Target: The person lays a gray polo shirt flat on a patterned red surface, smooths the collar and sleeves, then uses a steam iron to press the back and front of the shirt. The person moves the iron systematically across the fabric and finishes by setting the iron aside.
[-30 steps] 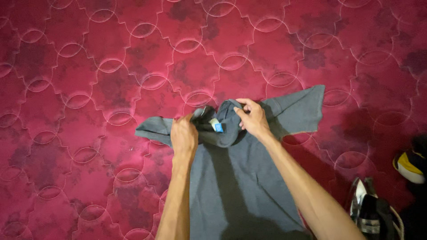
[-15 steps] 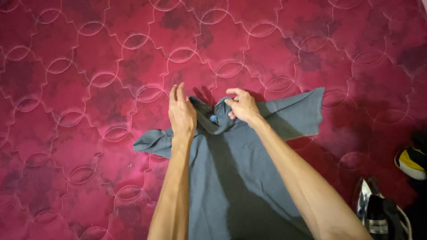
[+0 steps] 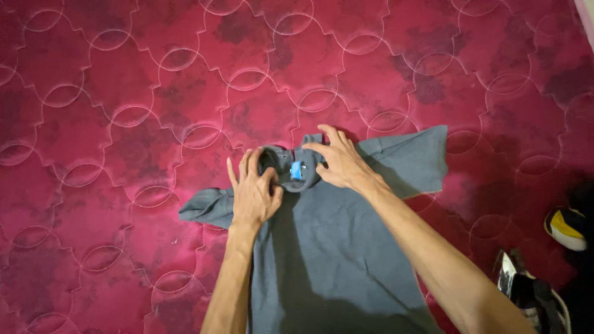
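A grey short-sleeved shirt [image 3: 334,247] lies spread on a red quilted surface [image 3: 124,93], collar pointing away from me. A small blue tag [image 3: 296,171] shows inside the collar [image 3: 284,164]. My left hand [image 3: 252,192] rests flat on the left shoulder beside the collar, fingers spread. The fingers of my right hand [image 3: 337,162] press down on the collar's right side. The left sleeve [image 3: 204,207] is bunched; the right sleeve [image 3: 411,158] lies flat.
A clothes iron [image 3: 526,294] stands at the lower right edge. A yellow, white and black object [image 3: 566,227] lies at the right edge, partly cut off. The red quilted surface stretches all around the shirt.
Both hands have let go of the raised collar and now press it down flat with spread fingers. The collar has dropped onto the surface and the left sleeve has shifted a little left.
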